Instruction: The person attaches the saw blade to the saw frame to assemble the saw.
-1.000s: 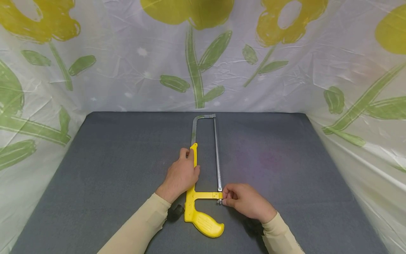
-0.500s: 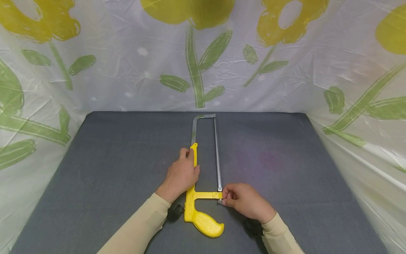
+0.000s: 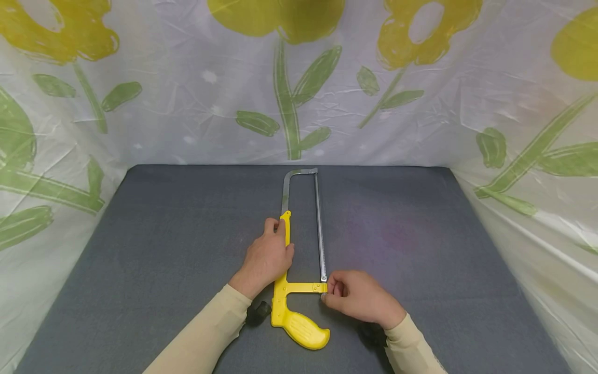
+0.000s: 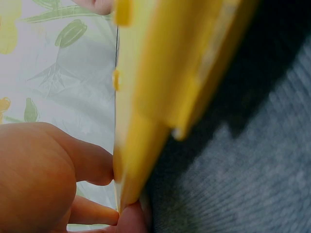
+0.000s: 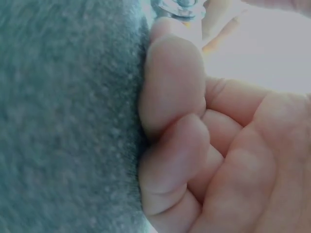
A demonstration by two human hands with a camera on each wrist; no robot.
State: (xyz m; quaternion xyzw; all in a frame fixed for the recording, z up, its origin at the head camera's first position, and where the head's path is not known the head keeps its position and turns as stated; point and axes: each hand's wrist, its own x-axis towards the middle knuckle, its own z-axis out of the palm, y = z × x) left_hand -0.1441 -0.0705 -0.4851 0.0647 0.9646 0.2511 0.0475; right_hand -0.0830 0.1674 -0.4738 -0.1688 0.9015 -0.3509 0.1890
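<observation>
A hacksaw (image 3: 303, 330) with a yellow handle and a silver bow lies flat on the grey cloth. Its blade (image 3: 320, 228) faces right and is fixed at both ends. My left hand (image 3: 266, 254) grips the yellow part of the frame; in the left wrist view, fingers lie on both sides of the yellow frame (image 4: 155, 68). At the near end of the blade, my right hand (image 3: 362, 296) pinches the small silver wing nut (image 3: 323, 296), mostly covered by the thumb. Shiny metal of the nut (image 5: 182, 7) shows at the top of the right wrist view, above curled fingers.
The grey cloth (image 3: 177, 234) covers the table. White sheets with yellow flowers and green leaves (image 3: 187, 104) hang behind and at both sides. A black wrist device (image 3: 258, 313) sits under the left wrist, another dark one (image 3: 372, 333) under the right.
The wing nut has turned between my right fingers, and the right thumb has shifted slightly left over it. My left hand and the hacksaw stay in place.
</observation>
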